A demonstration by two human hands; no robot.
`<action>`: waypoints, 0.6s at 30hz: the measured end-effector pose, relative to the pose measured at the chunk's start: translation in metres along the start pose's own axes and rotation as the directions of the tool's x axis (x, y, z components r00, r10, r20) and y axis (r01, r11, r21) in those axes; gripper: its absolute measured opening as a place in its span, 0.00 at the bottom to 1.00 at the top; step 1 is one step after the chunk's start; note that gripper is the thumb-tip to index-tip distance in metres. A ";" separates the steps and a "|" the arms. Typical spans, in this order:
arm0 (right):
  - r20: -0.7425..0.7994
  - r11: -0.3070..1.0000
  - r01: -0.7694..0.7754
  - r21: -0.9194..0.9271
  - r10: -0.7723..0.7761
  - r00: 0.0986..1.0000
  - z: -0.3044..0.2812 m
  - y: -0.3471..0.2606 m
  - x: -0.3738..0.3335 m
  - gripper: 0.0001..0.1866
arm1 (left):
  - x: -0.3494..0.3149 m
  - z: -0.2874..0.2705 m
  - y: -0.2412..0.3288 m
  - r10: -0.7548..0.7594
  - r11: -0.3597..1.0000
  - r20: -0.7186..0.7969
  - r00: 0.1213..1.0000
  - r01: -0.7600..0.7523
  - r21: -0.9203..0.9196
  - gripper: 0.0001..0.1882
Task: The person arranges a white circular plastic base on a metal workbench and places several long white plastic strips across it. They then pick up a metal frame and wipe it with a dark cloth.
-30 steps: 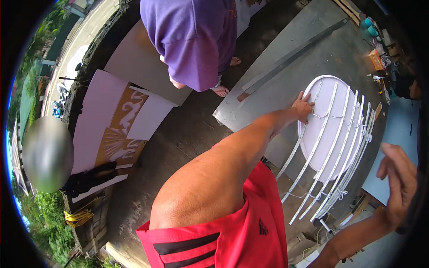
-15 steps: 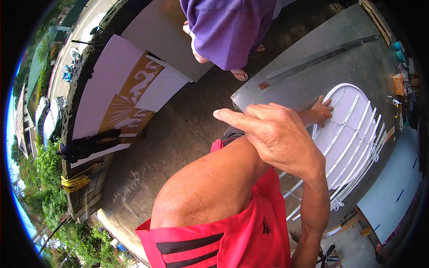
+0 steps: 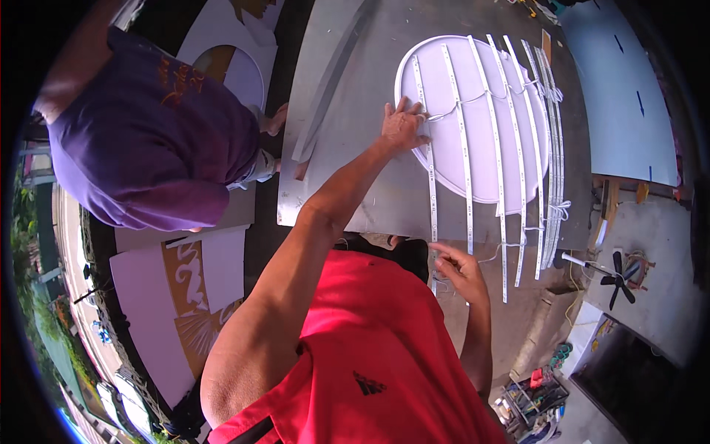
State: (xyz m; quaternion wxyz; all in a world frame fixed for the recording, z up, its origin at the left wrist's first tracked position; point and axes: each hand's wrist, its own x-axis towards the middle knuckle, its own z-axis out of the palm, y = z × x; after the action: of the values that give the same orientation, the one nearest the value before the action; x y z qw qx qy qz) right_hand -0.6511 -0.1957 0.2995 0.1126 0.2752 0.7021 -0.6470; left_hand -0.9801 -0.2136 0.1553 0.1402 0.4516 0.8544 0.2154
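The left hand (image 3: 404, 126) has its grip spread wide, fingers resting at the left edge of the white oval panel (image 3: 481, 148) and the leftmost white strip (image 3: 432, 185), enclosing neither. The right hand (image 3: 464, 277) is at that strip's lower end, fingers partly curled; whether its grip holds the strip cannot be told. The panel lies on the grey desk (image 3: 377, 203).

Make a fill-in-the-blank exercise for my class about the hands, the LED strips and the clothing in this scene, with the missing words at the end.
1. The person's left hand touches the LED strip farthest to the picture's ____.
2. The right hand is near that strip's ____ (upper or lower) end in the picture.
3. The person's shirt is ____.
4. The co-worker's shirt is ____.

Missing words: left; lower; red; purple.
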 end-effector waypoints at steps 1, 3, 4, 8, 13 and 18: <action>-0.029 1.000 -0.011 0.004 0.011 1.000 -0.001 0.012 -0.009 0.18 | 0.001 0.002 0.002 0.001 1.000 0.003 1.000 -0.001 0.015 0.35; -0.058 1.000 -0.022 0.011 0.023 0.998 0.000 0.035 -0.018 0.18 | 0.003 0.016 -0.006 0.046 0.999 -0.076 0.996 -0.046 -0.004 0.34; -0.079 0.998 -0.035 0.046 0.038 0.996 0.003 0.044 -0.022 0.17 | 0.005 0.016 -0.004 0.056 0.998 -0.065 0.996 -0.057 -0.001 0.34; -0.130 1.000 -0.010 0.025 0.013 0.991 0.009 0.064 -0.025 0.17 | 0.002 0.017 0.004 0.068 0.998 -0.049 0.997 -0.067 0.008 0.34; -0.340 0.686 0.054 -0.726 -0.426 0.838 -0.020 0.053 0.004 0.26 | -0.008 0.028 -0.010 0.131 0.991 -0.172 0.976 -0.132 0.004 0.32; -0.306 0.323 -0.155 -0.934 -0.492 0.815 -0.112 0.060 0.064 0.31 | -0.043 0.034 -0.013 0.187 0.978 -0.298 0.936 -0.207 -0.037 0.30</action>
State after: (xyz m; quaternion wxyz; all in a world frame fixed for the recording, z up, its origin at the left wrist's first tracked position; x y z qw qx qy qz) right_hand -0.6497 -0.0712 0.2317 -0.0273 0.2513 0.9672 -0.0267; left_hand -0.9516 -0.2476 0.1214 0.0051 0.4930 0.8083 0.3219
